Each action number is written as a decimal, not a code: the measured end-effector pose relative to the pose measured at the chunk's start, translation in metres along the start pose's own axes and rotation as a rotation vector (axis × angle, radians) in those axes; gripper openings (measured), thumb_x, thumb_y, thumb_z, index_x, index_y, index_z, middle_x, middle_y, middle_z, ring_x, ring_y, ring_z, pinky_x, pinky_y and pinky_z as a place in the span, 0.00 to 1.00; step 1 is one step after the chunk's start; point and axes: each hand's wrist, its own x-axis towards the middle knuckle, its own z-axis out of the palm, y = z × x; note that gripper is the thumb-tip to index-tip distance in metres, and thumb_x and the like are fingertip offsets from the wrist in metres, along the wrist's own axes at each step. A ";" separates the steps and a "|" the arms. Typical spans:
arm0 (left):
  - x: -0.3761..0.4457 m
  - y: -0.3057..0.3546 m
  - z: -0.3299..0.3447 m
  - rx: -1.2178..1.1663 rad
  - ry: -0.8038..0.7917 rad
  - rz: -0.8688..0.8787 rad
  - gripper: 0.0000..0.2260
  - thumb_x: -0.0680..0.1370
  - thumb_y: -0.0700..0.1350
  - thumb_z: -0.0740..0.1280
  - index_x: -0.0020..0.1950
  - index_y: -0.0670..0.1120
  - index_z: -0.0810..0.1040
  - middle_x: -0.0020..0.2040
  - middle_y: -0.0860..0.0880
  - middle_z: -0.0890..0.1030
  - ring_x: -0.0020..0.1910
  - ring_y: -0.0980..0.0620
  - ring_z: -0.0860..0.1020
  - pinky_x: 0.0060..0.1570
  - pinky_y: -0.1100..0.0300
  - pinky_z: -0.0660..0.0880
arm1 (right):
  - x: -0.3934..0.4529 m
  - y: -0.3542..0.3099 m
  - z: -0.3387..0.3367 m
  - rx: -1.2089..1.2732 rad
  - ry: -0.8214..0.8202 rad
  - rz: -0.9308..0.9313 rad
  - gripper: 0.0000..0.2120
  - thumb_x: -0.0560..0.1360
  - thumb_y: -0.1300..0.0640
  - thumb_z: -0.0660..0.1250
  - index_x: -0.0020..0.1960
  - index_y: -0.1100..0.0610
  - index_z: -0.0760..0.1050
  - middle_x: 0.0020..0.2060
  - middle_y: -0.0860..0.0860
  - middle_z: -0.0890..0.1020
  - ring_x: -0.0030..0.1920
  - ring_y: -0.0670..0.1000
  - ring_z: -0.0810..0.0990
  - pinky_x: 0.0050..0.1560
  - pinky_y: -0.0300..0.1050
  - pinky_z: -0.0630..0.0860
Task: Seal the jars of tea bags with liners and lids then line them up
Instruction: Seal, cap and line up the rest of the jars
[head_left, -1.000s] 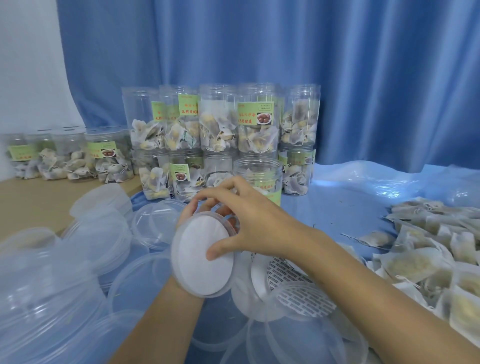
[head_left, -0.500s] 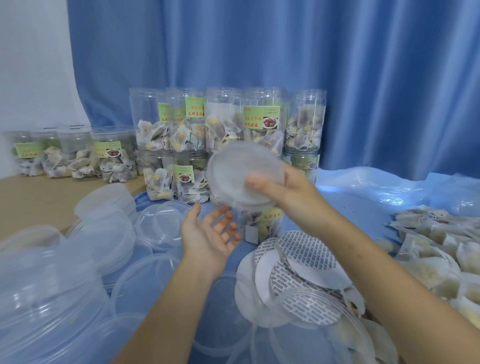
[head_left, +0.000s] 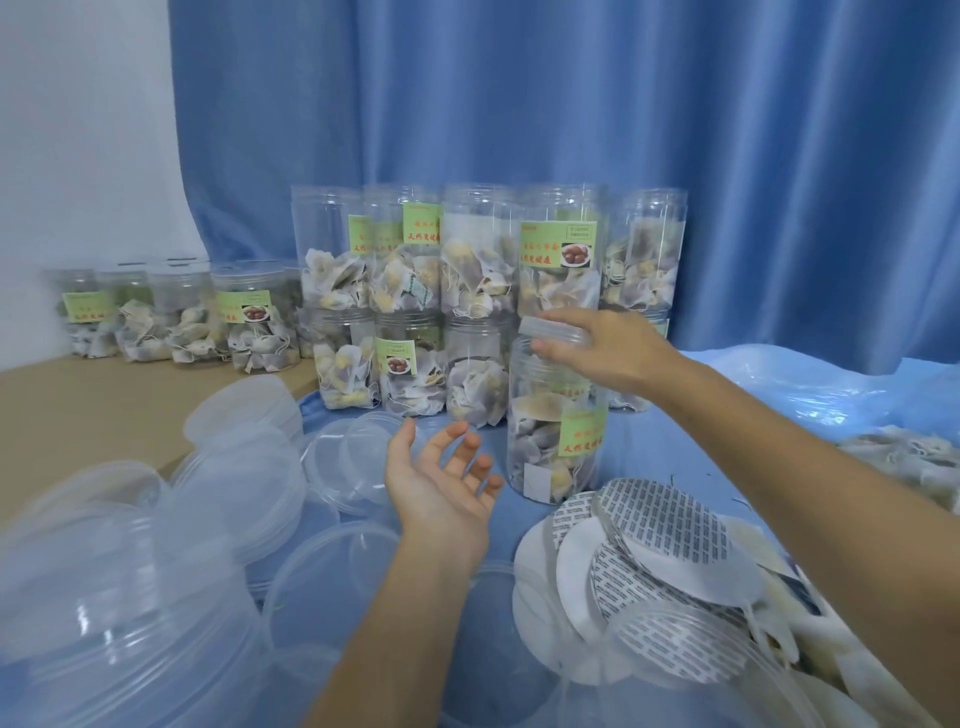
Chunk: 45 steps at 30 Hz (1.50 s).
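Observation:
A clear jar of tea bags (head_left: 556, 421) with a green label stands on the blue cloth in the middle. My right hand (head_left: 602, 348) holds a clear lid (head_left: 553, 331) flat on the jar's mouth. Palm up, my left hand (head_left: 441, 478) hovers open and empty just left of the jar, apart from it. White liners with printed backs (head_left: 649, 561) lie in a heap in front of the jar. Loose clear lids (head_left: 244, 478) are piled at the left. Sealed jars (head_left: 467, 291) are stacked two high behind.
A row of lower sealed jars (head_left: 171, 312) stands on the brown tabletop (head_left: 78, 410) at the back left. Loose tea bags (head_left: 904, 457) lie at the right on clear plastic. A blue curtain (head_left: 571, 104) hangs behind everything.
My right hand carried the lined lid from in front of me up and onto the jar's mouth. My left hand let go of it and now hangs open beside the jar.

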 end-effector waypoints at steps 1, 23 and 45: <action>0.000 0.000 0.000 -0.003 0.002 0.001 0.20 0.76 0.59 0.57 0.43 0.42 0.75 0.34 0.47 0.76 0.29 0.49 0.69 0.30 0.59 0.66 | 0.000 0.000 -0.001 -0.003 -0.049 0.002 0.32 0.68 0.28 0.60 0.69 0.36 0.65 0.71 0.47 0.68 0.70 0.55 0.66 0.66 0.50 0.64; 0.001 -0.012 0.005 0.174 0.116 0.096 0.15 0.76 0.53 0.62 0.51 0.42 0.78 0.56 0.45 0.79 0.60 0.48 0.74 0.55 0.57 0.69 | -0.076 0.021 0.025 -0.009 0.185 -0.407 0.39 0.68 0.35 0.60 0.72 0.39 0.44 0.76 0.46 0.50 0.77 0.55 0.45 0.73 0.60 0.54; -0.001 -0.009 -0.001 0.099 -0.095 0.102 0.15 0.70 0.55 0.69 0.50 0.47 0.79 0.48 0.42 0.81 0.47 0.40 0.82 0.38 0.46 0.80 | -0.084 0.034 -0.021 0.691 -0.108 -0.231 0.35 0.60 0.47 0.73 0.59 0.21 0.64 0.60 0.50 0.75 0.51 0.44 0.81 0.54 0.40 0.78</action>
